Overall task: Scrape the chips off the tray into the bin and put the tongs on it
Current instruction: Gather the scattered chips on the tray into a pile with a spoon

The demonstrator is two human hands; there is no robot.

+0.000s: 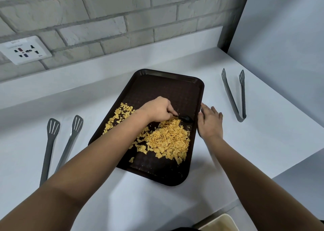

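A dark brown tray (168, 83) lies at an angle on the white counter. Yellow chips (168, 139) are heaped on its near right part, with a thinner scatter on its left side. My left hand (157, 108) reaches across the tray and is shut on a black spoon (186, 119), whose bowl rests at the far edge of the heap. My right hand (209, 122) lies against the tray's right rim, fingers spread. One pair of grey tongs (235, 95) lies to the right of the tray, another pair (57, 144) to the left.
A pale bin (220, 223) shows at the bottom right, below the counter's front edge. A brick wall with a white socket plate (24, 50) runs behind the counter. A grey-edged panel (235, 16) closes the right side.
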